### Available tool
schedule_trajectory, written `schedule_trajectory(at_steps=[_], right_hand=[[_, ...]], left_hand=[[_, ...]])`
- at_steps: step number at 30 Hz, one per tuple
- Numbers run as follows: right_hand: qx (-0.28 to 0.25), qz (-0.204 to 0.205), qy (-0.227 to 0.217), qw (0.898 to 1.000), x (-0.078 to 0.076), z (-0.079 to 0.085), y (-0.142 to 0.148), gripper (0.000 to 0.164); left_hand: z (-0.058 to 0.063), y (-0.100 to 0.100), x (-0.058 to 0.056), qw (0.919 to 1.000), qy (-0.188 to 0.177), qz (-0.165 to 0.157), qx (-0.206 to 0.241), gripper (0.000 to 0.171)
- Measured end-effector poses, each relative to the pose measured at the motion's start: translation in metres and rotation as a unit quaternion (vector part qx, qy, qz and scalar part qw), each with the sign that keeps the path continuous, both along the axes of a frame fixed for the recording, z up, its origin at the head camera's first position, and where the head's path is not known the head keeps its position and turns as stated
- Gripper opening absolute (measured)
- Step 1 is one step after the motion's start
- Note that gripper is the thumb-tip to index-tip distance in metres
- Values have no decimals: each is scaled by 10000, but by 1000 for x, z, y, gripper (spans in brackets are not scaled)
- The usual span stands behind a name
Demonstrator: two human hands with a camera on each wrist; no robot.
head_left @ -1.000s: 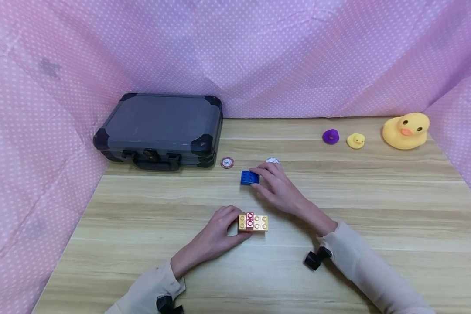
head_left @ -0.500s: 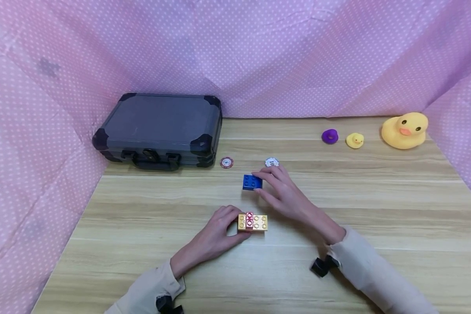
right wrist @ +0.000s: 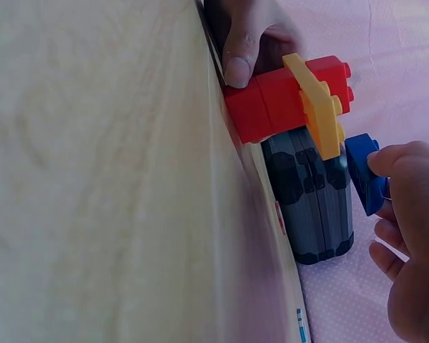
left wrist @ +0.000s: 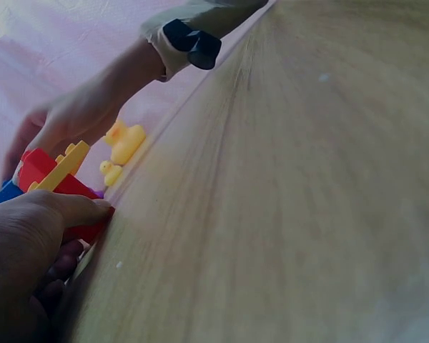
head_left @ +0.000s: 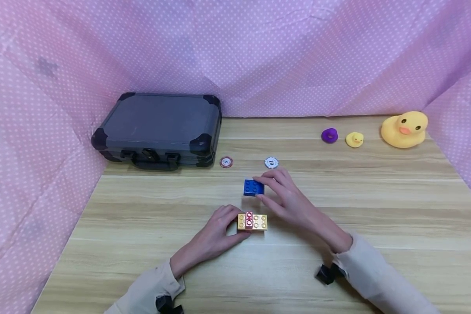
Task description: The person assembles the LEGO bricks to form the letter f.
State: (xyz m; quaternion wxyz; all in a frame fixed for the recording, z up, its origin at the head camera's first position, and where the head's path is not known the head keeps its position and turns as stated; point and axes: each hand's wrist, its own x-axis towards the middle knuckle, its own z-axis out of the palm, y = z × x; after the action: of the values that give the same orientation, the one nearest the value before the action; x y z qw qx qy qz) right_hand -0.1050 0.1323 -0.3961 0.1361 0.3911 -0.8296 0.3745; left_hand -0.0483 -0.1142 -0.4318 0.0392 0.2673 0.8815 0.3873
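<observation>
My left hand (head_left: pixel 216 229) pinches the lowest part of a small tower of toy building bricks standing on the table. In the right wrist view the tower shows stacked red bricks (right wrist: pixel 261 103), a wider yellow brick (right wrist: pixel 320 111) across them and another red brick (right wrist: pixel 336 75) on top. Between thumb and fingers my right hand (head_left: pixel 292 205) grips a blue studded brick (head_left: pixel 253 187), which appears beyond the tower in the head view. The right wrist view has this blue brick tilted, raised off the table, close to the yellow one. Part of it is covered by my fingers.
A dark grey case (head_left: pixel 161 120) lies at the back left. In front of it are a red-rimmed chip (head_left: pixel 226 162) and a white chip (head_left: pixel 271 162). At the back right sit a purple duck (head_left: pixel 329 135), a small yellow duck (head_left: pixel 354 139) and a big yellow duck (head_left: pixel 404 130).
My right hand has drawn the blue brick toward me and slightly right, nearer the tower, uncovering the white chip. My left hand and the tower have stayed in place.
</observation>
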Motion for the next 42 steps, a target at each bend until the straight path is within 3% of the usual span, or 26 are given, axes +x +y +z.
schedule_trajectory(at_steps=[21,30,42], right_hand=[[-53,64,-36,10000,24,0,9,46],[-183,287,-7,9994,34,0,10,42],[-98,400,-247,9988,44,0,11,46]], left_hand=[[0,-1,0,9999,-160,-1,-37,35],[1,-1,0,9996,-276,0,-3,34],[1,-2,-1,9997,-237,-25,47,37]])
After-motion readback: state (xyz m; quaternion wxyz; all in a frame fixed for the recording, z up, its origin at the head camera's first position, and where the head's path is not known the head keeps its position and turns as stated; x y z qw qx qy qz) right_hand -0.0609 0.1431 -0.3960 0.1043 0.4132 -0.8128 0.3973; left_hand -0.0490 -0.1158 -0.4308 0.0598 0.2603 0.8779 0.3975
